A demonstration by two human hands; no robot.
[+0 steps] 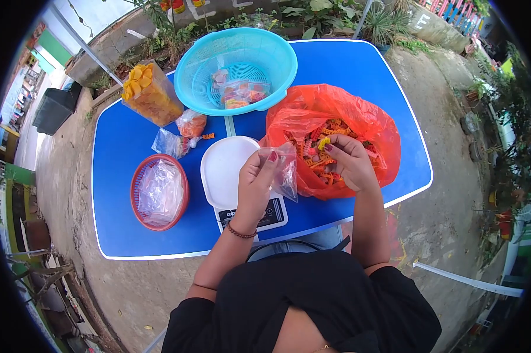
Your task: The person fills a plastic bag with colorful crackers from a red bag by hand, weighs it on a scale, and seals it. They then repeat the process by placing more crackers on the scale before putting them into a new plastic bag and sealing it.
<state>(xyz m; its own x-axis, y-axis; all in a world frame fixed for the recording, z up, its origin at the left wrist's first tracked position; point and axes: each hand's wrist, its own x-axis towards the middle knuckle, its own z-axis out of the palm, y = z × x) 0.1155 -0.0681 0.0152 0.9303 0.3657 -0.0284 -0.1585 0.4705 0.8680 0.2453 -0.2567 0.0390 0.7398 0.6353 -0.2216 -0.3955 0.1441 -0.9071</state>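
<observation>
My left hand (258, 181) is closed on the edge of a small clear plastic bag (286, 172), held upright over the front of a white kitchen scale (225, 167). To its right, my right hand (349, 162) pinches a yellow snack piece (323, 143) just above the open red plastic bag (365, 117). Orange, red and yellow wavy snack pieces (336, 127) fill that bag. The fingers of both hands are bent, and a gap separates the clear bag from the yellow piece.
A turquoise basket (189, 73) with filled packets stands at the back of the blue table (121, 138). A red basket (185, 200) of clear bags is at the left. Behind it are a bag of yellow chips (153, 97) and small packets (171, 143).
</observation>
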